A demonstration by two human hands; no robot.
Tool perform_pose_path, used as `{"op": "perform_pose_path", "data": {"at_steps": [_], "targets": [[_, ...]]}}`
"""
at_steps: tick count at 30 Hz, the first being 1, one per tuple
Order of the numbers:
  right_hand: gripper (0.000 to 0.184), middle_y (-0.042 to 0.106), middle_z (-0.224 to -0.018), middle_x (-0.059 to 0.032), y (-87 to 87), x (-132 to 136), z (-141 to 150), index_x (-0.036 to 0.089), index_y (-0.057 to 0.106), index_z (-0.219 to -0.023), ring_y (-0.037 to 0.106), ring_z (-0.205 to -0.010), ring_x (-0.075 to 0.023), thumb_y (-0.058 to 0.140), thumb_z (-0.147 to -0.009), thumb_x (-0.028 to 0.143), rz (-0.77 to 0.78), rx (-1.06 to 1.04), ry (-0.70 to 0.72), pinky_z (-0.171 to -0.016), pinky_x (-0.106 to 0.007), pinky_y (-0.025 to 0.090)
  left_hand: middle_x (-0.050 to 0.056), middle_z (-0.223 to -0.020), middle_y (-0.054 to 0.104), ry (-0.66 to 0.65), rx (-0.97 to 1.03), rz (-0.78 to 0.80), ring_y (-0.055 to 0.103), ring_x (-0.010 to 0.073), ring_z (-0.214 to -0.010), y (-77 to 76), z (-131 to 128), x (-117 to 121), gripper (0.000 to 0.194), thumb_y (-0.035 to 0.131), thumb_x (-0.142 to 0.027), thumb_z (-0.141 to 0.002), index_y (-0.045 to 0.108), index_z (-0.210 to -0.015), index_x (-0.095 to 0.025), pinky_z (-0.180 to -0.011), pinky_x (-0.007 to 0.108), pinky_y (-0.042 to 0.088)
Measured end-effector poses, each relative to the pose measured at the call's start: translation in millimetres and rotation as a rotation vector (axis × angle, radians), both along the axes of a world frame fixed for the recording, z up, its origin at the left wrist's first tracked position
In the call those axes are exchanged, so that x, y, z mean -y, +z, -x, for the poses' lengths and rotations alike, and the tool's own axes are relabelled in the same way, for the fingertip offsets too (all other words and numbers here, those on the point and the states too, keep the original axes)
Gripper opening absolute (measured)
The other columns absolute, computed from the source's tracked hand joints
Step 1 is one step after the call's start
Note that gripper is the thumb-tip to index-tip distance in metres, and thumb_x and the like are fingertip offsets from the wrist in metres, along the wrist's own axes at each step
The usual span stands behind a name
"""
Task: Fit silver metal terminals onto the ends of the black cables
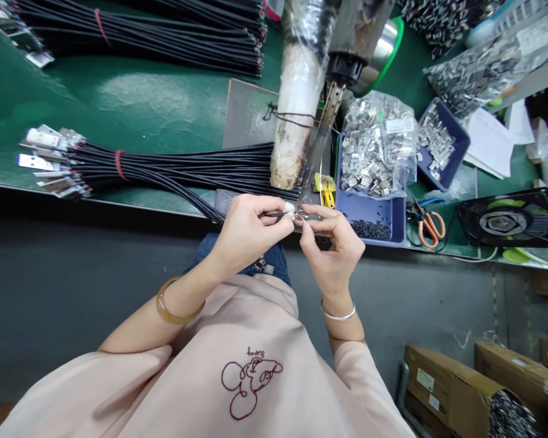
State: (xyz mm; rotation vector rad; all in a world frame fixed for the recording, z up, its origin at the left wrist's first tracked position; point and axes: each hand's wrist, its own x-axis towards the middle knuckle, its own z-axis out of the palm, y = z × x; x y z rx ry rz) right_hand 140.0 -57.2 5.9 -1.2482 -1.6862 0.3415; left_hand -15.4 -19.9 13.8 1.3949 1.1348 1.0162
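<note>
My left hand (251, 228) pinches the end of a black cable (276, 214) between thumb and fingers, with a white wrap on one fingertip. Close beside it, my right hand (331, 237) has its thumb and fingers pressed together at the cable's tip on a small shiny metal piece, too small to name. Both hands meet at the bench's front edge, just under a metal nozzle (322, 140) and a white tube (292, 115). A bundle of black cables (164, 164) with metal connectors (45, 149) at the left end lies by my left hand.
More black cables (164, 36) lie at the back left. Right of the nozzle stand a blue tray (397, 222) with a bag of metal connector shells (374, 164), a smaller blue bin (456, 149), orange-handled pliers (432, 230) and a black fan (511, 222). Cardboard boxes (452, 389) sit low right.
</note>
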Motion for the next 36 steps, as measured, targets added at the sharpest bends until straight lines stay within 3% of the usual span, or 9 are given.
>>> {"op": "perform_pose_path", "data": {"at_steps": [5, 10, 19, 22, 26, 28, 30, 33, 36], "targets": [[0.008, 0.076, -0.1, -0.0015, -0.7, -3, 0, 0.022, 0.065, -0.085, 0.074, -0.091, -0.0137, 0.066, -0.089, 0.015, 0.02, -0.008, -0.026, -0.069, -0.025, 0.062, -0.003, -0.054, 0.05, 0.032, -0.053, -0.061, 0.035, 0.0054, -0.051, -0.6, -1, 2, 0.014, 0.061, -0.017, -0.075, 0.071, -0.066, -0.011, -0.046, 0.018, 0.027], [0.011, 0.076, -0.096, -0.0014, 4.0, -7, 3, 0.022, 0.067, -0.085, 0.073, -0.091, -0.0145, 0.069, -0.086, 0.012, -0.049, 0.039, -0.035, -0.076, -0.03, 0.062, 0.0, -0.067, 0.067, 0.088, -0.066, -0.156, 0.047, 0.0061, -0.056, -0.8, -2, 4, 0.015, 0.062, -0.015, -0.076, 0.077, -0.077, -0.012, -0.049, 0.015, 0.035], [0.011, 0.075, -0.1, -0.0026, 1.2, 3, -1, 0.023, 0.061, -0.086, 0.073, -0.093, -0.0157, 0.066, -0.088, 0.013, -0.055, 0.079, 0.008, -0.077, -0.03, 0.061, -0.002, -0.064, 0.067, -0.002, -0.089, -0.077, 0.052, 0.0063, -0.056, -1.0, 0, 8, 0.017, 0.06, -0.013, -0.077, 0.077, -0.077, -0.013, -0.049, 0.013, 0.037], [0.006, 0.073, -0.096, -0.0012, 3.2, 4, -1, 0.023, 0.056, -0.09, 0.071, -0.074, -0.0112, 0.06, -0.093, 0.021, 0.053, 0.012, -0.065, -0.063, -0.024, 0.058, 0.001, -0.071, 0.072, -0.019, -0.129, -0.272, 0.057, 0.0075, -0.06, -1.6, 0, 11, 0.017, 0.059, -0.01, -0.08, 0.076, -0.079, -0.013, -0.052, 0.015, 0.04], [0.013, 0.053, -0.065, 0.0088, 6.6, 3, -4, 0.025, 0.048, -0.09, 0.049, -0.045, -0.0052, 0.055, -0.098, 0.032, 0.32, -0.095, -0.062, -0.043, -0.019, 0.04, -0.001, -0.061, 0.063, -0.062, -0.223, -0.62, 0.046, 0.0064, -0.054, -3.6, 4, 15, 0.017, 0.058, -0.008, -0.083, 0.074, -0.081, -0.012, -0.056, 0.019, 0.04], [0.013, 0.052, -0.07, 0.0076, 6.7, 3, -6, 0.024, 0.048, -0.09, 0.052, -0.05, -0.0056, 0.056, -0.097, 0.033, 0.369, -0.154, 0.001, -0.046, -0.019, 0.043, -0.002, -0.061, 0.058, -0.061, -0.201, -0.574, 0.041, 0.006, -0.053, -3.3, 8, 15, 0.015, 0.059, -0.007, -0.08, 0.073, -0.083, -0.011, -0.053, 0.019, 0.037], [0.009, 0.058, -0.083, 0.0035, 5.2, 3, -7, 0.024, 0.05, -0.092, 0.06, -0.064, -0.0078, 0.056, -0.097, 0.029, 0.317, -0.157, 0.063, -0.057, -0.021, 0.051, -0.004, -0.059, 0.051, -0.098, -0.116, -0.396, 0.035, 0.0053, -0.051, -1.6, 12, 15, 0.012, 0.059, -0.007, -0.076, 0.069, -0.079, -0.011, -0.048, 0.018, 0.031], [0.006, 0.066, -0.093, -0.0012, 0.7, 5, -7, 0.024, 0.055, -0.094, 0.067, -0.085, -0.0129, 0.058, -0.095, 0.018, 0.063, 0.02, 0.125, -0.074, -0.028, 0.058, -0.007, -0.053, 0.034, -0.183, 0.015, -0.148, 0.027, 0.0046, -0.05, 1.5, 16, 15, 0.01, 0.059, -0.008, -0.075, 0.064, -0.068, -0.012, -0.045, 0.019, 0.023], [0.013, 0.072, -0.097, -0.0025, -2.8, 8, -8, 0.024, 0.06, -0.096, 0.071, -0.09, -0.0147, 0.062, -0.092, 0.012, -0.114, 0.178, 0.102, -0.08, -0.03, 0.058, -0.007, -0.052, 0.03, -0.174, 0.041, -0.078, 0.025, 0.0048, -0.052, 2.0, 16, 14, 0.015, 0.064, -0.015, -0.079, 0.064, -0.065, -0.011, -0.046, 0.02, 0.021]]}}
